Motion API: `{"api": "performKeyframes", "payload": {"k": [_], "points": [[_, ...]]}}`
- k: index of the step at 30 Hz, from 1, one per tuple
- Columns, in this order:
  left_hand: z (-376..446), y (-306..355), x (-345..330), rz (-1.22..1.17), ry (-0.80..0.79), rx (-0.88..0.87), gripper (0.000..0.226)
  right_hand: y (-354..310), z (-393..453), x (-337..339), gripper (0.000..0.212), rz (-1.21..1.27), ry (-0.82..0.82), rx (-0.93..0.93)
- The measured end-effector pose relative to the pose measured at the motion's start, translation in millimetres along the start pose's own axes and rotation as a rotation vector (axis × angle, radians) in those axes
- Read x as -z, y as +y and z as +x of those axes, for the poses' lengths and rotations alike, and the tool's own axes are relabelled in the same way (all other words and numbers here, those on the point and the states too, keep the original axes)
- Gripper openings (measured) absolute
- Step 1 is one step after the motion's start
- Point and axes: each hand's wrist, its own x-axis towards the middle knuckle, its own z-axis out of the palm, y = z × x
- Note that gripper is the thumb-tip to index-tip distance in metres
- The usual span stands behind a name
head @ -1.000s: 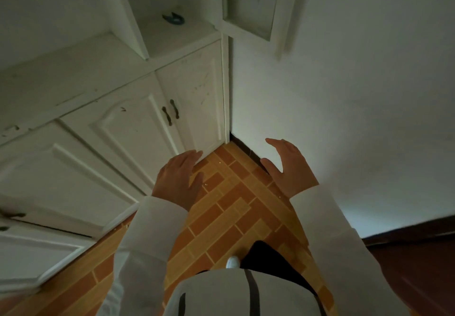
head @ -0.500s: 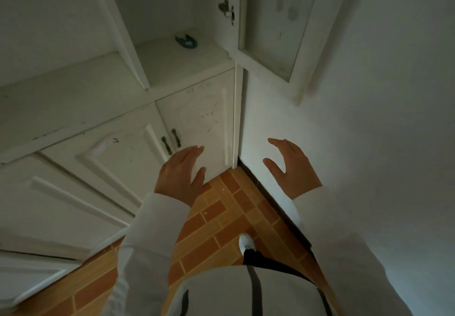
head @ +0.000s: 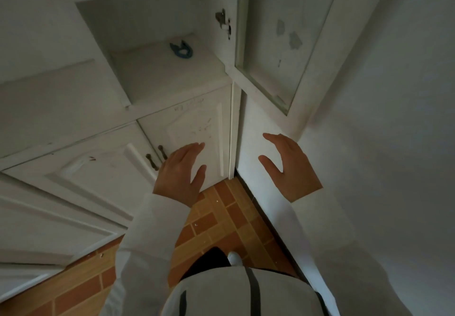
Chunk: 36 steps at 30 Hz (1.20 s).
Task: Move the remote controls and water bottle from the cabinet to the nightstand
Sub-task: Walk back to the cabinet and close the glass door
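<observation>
I face a white cabinet (head: 172, 108) set in a room corner. Its upper compartment stands open, and the shelf (head: 162, 69) holds only a small blue clip-like object (head: 181, 50). No remote control or water bottle shows anywhere in view. My left hand (head: 181, 174) hovers in front of the lower cabinet doors, fingers apart and holding nothing. My right hand (head: 286, 168) hovers near the wall, also open and holding nothing. Both sleeves are white.
The glass-paned cabinet door (head: 283, 42) hangs open to the right, above my right hand. Two dark handles (head: 155, 159) sit on the lower doors beside my left hand. A white wall (head: 381, 143) fills the right. Orange brick-pattern floor (head: 221, 219) lies below.
My view has tilted upward, showing more of the open compartment and its door. Both hands have risen slightly and stay open with nothing in them.
</observation>
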Motion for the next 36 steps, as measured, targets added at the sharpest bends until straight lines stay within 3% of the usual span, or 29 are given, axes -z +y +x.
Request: {"api": "performKeyframes", "payload": {"k": [14,36], "points": [[74.4,11.7,11.3,0.003,0.015,-0.172,0.045,-6.9,37.6,14.9,0.046,-0.01,0.147,0.029],[220.2,207.5,123.1,-0.191,0.442,-0.771,0.044,-78.3,64.8,229.9,0.04,-0.18,0.918,0.356]]}}
